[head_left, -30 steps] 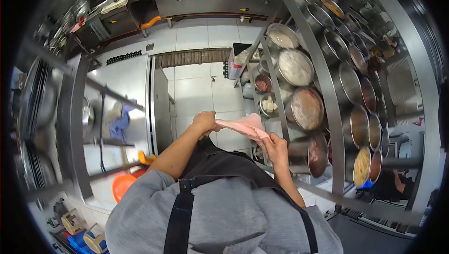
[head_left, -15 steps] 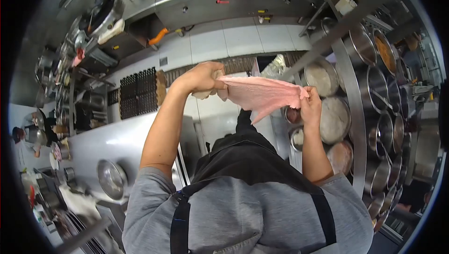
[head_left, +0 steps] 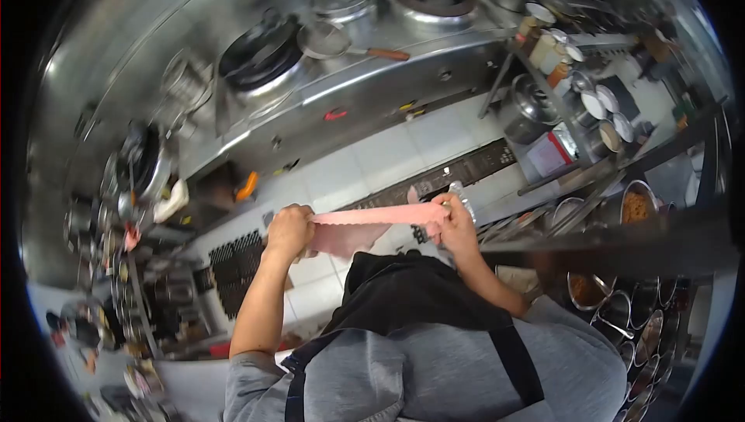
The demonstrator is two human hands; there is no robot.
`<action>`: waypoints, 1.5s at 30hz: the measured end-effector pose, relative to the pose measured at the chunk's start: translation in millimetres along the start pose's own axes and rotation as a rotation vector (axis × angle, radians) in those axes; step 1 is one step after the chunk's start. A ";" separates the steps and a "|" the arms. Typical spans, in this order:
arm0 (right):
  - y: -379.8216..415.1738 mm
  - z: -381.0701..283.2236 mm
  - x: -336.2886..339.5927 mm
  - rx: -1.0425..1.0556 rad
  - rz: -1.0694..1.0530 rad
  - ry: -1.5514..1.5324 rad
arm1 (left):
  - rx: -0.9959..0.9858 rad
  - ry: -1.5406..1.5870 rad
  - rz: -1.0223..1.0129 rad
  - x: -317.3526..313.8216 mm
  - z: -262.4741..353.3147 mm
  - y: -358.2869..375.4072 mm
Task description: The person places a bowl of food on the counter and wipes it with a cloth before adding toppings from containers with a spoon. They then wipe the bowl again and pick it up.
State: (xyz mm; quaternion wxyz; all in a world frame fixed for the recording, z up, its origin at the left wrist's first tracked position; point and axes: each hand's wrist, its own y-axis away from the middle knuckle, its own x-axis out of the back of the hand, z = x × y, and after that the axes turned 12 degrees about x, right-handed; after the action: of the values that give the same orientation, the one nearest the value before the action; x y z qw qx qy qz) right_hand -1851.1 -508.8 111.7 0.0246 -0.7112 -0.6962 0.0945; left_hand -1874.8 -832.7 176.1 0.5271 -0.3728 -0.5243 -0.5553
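Note:
A pink cloth [head_left: 376,215] is stretched between my two hands above the floor, in front of my black apron. My left hand [head_left: 290,232] is closed around its left end, and a corner of the cloth hangs below that grip. At the other end, my right hand [head_left: 458,228] pinches the cloth, with a small bunched piece drooping under the fingers. The upper part lies folded over, with a wavy edge along it.
Ahead runs a steel cooking range with a black wok [head_left: 260,53], a strainer [head_left: 324,40] and a pot [head_left: 341,3]. A black slatted mat [head_left: 234,270] lies on the floor at left. Steel shelving with a pan of orange-brown food [head_left: 638,204] stands right. Another person [head_left: 74,329] is far left.
The view has turned, bringing more of the range into sight. The cloth has gone from a loose, wide spread to a folded, tighter strip. The pale cloth bunched in my left hand no longer shows clearly.

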 end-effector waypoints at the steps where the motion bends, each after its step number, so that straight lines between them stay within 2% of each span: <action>1: -8.3 -2.4 2.3 0.032 0.032 0.013 | -0.055 0.007 0.000 2.4 8.6 -25.8; 2: -15.7 10.3 7.1 0.080 0.088 -0.003 | -0.024 0.034 0.016 5.5 21.6 -50.6; 3: -23.6 1.1 12.5 -0.046 0.136 -0.054 | -0.008 0.062 0.027 8.4 37.0 -74.9; 5: -41.1 15.1 20.7 0.167 0.283 -0.006 | -0.204 0.143 0.112 16.1 66.2 -125.9; 7: -62.2 -17.9 13.1 0.177 0.500 -0.067 | -0.361 0.341 -0.060 14.6 91.4 -187.8; 8: -73.2 -30.1 10.1 0.241 0.613 -0.123 | -0.464 0.349 -0.076 19.8 114.3 -210.5; 9: -82.7 -34.4 10.5 0.281 0.690 -0.088 | -0.503 0.498 -0.226 31.3 132.9 -226.6; 10: -93.6 -39.7 13.6 0.428 0.791 0.056 | -0.532 0.642 -0.383 40.6 154.7 -244.7; 11: -101.2 -45.0 11.2 0.554 0.881 0.204 | -0.650 0.736 -0.386 45.8 174.4 -263.9; 13: -122.0 -84.5 -1.3 0.743 1.100 0.392 | -0.949 0.784 -0.261 89.5 228.2 -273.9; 15: -130.2 -107.9 -2.6 0.933 1.200 0.645 | -1.103 0.790 -0.213 122.5 281.8 -284.1; 16: -129.0 -120.3 -0.1 0.954 1.271 0.805 | -1.212 0.818 -0.188 144.9 309.2 -279.6; 17: -128.0 -134.0 3.7 0.996 1.279 0.958 | -1.320 0.855 -0.149 168.0 336.1 -271.3; 19: -116.6 -161.9 -0.6 0.968 1.258 0.990 | -1.489 0.903 -0.010 202.6 381.9 -256.4; 20: -113.4 -180.6 -2.1 1.051 1.214 1.194 | -1.522 0.922 -0.029 215.5 400.5 -246.3; 23: -96.9 -195.7 -7.9 0.983 1.178 1.488 | -1.627 1.000 -0.082 236.7 444.2 -222.4; 27: -94.4 -211.1 -15.7 0.871 1.201 1.685 | -1.783 1.046 -0.133 237.3 499.0 -188.0; 28: -94.6 -223.7 -16.2 0.851 1.229 1.716 | -1.819 1.075 -0.134 241.7 514.3 -176.4; 31: -99.8 -274.0 -23.0 0.757 1.136 2.010 | -1.928 1.115 -0.139 262.8 551.3 -129.6; 33: -105.0 -292.7 -28.9 0.689 1.139 2.172 | -2.164 1.080 -0.181 274.3 568.5 -92.4; 35: -103.3 -283.6 -34.4 0.563 1.220 2.299 | -2.563 0.957 -0.062 275.6 583.2 -56.5; 37: -110.0 -274.4 -39.3 0.458 1.315 2.340 | -2.811 0.592 -0.461 292.7 583.0 -22.2; 39: -119.2 -261.8 -43.6 0.251 1.330 2.324 | -2.823 0.339 -0.691 300.9 580.4 15.5; 41: -134.6 -252.5 -51.7 0.145 1.354 2.261 | -2.732 0.260 -0.232 288.8 575.3 62.5; 43: -144.9 -237.8 -65.3 0.043 1.435 2.212 | -2.655 -0.055 -0.303 296.2 554.5 68.6; 45: -149.3 -223.8 -82.2 -0.045 1.513 2.234 | -2.739 -0.102 -0.287 293.5 561.6 89.8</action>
State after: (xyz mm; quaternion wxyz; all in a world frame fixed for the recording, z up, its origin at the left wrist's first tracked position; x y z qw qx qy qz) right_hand -1961.6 -564.5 364.4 0.5043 -0.6139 0.2544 -0.5515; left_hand -1913.9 -332.6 573.6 -0.3384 -0.5523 0.3837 -0.6582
